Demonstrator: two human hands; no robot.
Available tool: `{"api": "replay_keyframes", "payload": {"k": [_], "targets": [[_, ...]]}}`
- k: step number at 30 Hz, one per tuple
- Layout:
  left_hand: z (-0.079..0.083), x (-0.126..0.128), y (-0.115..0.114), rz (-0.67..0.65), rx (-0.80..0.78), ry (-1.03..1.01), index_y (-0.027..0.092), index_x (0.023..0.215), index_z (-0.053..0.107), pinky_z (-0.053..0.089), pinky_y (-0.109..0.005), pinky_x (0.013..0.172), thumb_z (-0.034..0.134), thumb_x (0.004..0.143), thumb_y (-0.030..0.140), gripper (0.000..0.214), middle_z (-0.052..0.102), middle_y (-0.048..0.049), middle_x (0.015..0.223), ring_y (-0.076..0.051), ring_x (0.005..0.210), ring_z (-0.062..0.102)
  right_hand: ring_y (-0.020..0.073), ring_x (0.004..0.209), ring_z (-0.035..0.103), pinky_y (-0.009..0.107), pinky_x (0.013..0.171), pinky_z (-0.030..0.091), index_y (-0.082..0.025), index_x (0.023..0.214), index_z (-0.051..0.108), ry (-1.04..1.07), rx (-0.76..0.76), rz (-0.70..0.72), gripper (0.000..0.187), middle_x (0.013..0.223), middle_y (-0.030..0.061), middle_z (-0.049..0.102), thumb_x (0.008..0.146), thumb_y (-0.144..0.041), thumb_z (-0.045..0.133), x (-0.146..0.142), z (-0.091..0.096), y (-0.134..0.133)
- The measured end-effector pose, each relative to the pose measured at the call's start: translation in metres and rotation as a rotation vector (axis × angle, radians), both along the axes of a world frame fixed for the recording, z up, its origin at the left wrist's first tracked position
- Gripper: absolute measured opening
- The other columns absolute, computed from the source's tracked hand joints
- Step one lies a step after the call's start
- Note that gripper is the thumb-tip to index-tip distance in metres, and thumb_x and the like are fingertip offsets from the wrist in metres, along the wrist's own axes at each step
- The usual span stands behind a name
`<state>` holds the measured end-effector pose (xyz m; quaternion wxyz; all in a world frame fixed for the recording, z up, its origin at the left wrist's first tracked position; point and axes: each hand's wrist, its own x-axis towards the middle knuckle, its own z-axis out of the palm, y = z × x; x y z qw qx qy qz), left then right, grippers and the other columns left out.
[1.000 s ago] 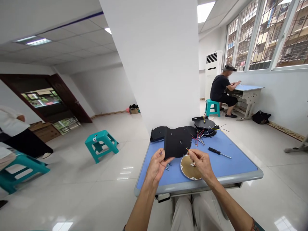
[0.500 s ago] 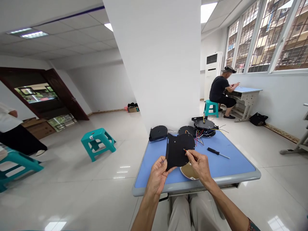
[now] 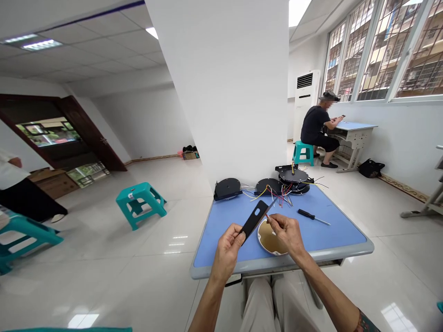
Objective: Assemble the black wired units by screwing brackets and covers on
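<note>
- We look down from the head camera at a blue table [image 3: 328, 230] with a grey rim, and our own light trousers [image 3: 261, 306] show below its edge.
- Near our hands lies a shallow round dish [image 3: 272, 237] with a tan inside and a pale rim. Something small may lie in it, but the hands and the black plate hide part of it, so we cannot tell.
- Our left hand [image 3: 226, 251] is closed around the lower end of a black plate [image 3: 254, 219]. The fingers curl behind the plate and the thumb presses on its side.
- The black plate stands tilted on its edge above the dish, not touching the table, and it has a long slot near its upper end.
- Our right hand [image 3: 287, 235] is just beside the plate. The thumb and first finger press together and seem to pinch a thin wire [image 3: 267, 216], but this wire is too small to be sure.
- Farther along the table lie a black round disc [image 3: 227, 188], a second black disc [image 3: 269, 186] and a stack of black discs [image 3: 293, 176], with coloured wires [image 3: 273, 196] between them.
- A screwdriver [image 3: 309, 215] with a black handle lies on the right side of the table.
- On the floor stands a green stool [image 3: 140, 203], and its small white label [image 3: 130, 196] is too small to read.
- Well apart, a co-worker [image 3: 314, 127] sits at another desk [image 3: 356, 133].
</note>
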<state>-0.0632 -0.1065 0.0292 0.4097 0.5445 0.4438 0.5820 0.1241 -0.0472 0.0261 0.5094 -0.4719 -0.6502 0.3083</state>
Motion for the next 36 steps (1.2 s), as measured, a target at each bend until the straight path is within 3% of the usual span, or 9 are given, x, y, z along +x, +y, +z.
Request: {"api": "replay_keyframes", "payload": {"k": [12, 17, 23, 28, 36], "targets": [[0.007, 0.005, -0.005, -0.052, 0.022, 0.192, 0.018, 0.079, 0.057, 0.028, -0.026, 0.061, 0.058, 0.089, 0.057, 0.041, 0.040, 0.0031, 0.068, -0.013, 0.064, 0.034, 0.0119, 0.053, 0.036, 0.026, 0.051, 0.027, -0.017, 0.064, 0.066, 0.080, -0.095, 0.093, 0.037, 0.052, -0.0017, 0.043, 0.081, -0.048, 0.055, 0.004, -0.003, 0.003], [-0.006, 0.008, -0.004, -0.007, 0.045, 0.090, 0.019, 0.079, 0.056, 0.027, -0.025, 0.059, 0.061, 0.088, 0.059, 0.041, 0.039, 0.0042, 0.066, -0.012, 0.061, 0.031, 0.0089, 0.050, 0.030, 0.025, 0.049, 0.021, -0.016, 0.067, 0.065, 0.312, -0.261, 0.266, 0.040, 0.051, -0.0048, 0.038, 0.074, -0.055, 0.066, 0.007, 0.005, 0.005], [-0.024, 0.006, 0.003, -0.027, 0.049, -0.019, 0.018, 0.080, 0.060, 0.030, -0.024, 0.062, 0.068, 0.085, 0.059, 0.042, 0.045, 0.0027, 0.069, -0.012, 0.065, 0.035, 0.0037, 0.043, 0.014, 0.026, 0.045, 0.007, -0.015, 0.063, 0.064, 0.454, -0.506, 0.434, 0.035, 0.045, -0.0103, 0.026, 0.065, -0.047, 0.077, 0.015, 0.012, 0.010], [-0.022, 0.009, 0.006, -0.011, 0.010, -0.158, 0.018, 0.075, 0.060, 0.028, -0.023, 0.059, 0.078, 0.074, 0.061, 0.047, 0.038, 0.0051, 0.064, -0.010, 0.061, 0.029, 0.0022, 0.042, 0.013, 0.025, 0.044, 0.004, -0.013, 0.068, 0.065, 0.543, -0.512, 0.472, 0.039, 0.046, -0.0115, 0.026, 0.067, -0.050, 0.078, 0.014, 0.009, 0.010], [-0.017, 0.014, 0.005, -0.032, -0.101, -0.306, 0.020, 0.073, 0.053, 0.025, -0.021, 0.053, 0.088, 0.061, 0.059, 0.054, 0.030, 0.0089, 0.058, -0.009, 0.055, 0.022, 0.0007, 0.041, 0.007, 0.022, 0.041, 0.003, -0.016, 0.062, 0.058, 0.616, -0.623, 0.498, 0.035, 0.044, -0.0148, 0.020, 0.065, -0.043, 0.079, 0.015, 0.006, 0.014]]}}
